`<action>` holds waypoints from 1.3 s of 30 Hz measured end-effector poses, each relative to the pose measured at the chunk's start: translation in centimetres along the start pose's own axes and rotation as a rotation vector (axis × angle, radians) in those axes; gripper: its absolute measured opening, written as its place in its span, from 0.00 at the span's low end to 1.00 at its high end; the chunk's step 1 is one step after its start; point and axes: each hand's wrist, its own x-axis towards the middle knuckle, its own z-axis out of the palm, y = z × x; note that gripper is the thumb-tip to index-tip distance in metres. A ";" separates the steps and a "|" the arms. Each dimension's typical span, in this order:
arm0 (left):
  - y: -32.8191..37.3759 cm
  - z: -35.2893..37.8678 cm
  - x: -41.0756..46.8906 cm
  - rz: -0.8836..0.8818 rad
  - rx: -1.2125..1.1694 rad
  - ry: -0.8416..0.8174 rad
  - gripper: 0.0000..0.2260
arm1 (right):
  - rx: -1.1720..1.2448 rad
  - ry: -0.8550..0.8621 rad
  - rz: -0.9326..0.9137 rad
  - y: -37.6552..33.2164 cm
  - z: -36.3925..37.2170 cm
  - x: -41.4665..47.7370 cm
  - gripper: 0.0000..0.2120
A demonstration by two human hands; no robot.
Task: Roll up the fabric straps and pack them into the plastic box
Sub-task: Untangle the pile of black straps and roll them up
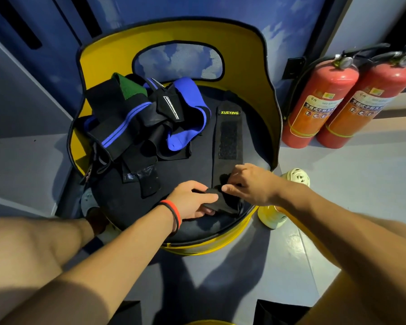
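Barely started: I have my left hand (192, 200) and right hand (246, 184) both pinching the near end of the black XUEYING strap (227, 137) into its first roll on the yellow chair's seat (185, 170), the tangled strap pile (145, 118) lying loose beside it, no plastic box in view.

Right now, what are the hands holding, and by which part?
The left hand and right hand both pinch the black XUEYING strap at its near, rolled-up end.

1 head-worn wide-angle view, steeply down, close over chair seat (188, 167)
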 end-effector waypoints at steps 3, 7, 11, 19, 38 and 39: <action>-0.5 -0.2 -0.1 0.066 0.267 0.067 0.12 | -0.106 0.009 0.004 0.0 0.7 0.1 0.22; -0.6 -1.0 0.0 0.156 0.471 0.018 0.08 | -0.213 0.028 0.000 -0.4 1.7 0.4 0.28; 0.4 -2.9 0.1 0.229 0.590 0.016 0.07 | -0.206 0.060 0.006 -0.6 1.3 1.2 0.24; 5.8 -8.6 1.5 0.933 1.040 0.344 0.03 | 0.012 0.229 0.020 -2.5 -0.6 5.6 0.12; 8.5 -19.0 6.6 0.912 1.218 0.360 0.27 | 0.372 0.723 0.315 -4.6 -4.9 15.2 0.11; 8.4 -19.0 6.5 0.903 1.192 0.356 0.28 | 0.339 0.757 0.244 -4.8 -5.2 15.6 0.11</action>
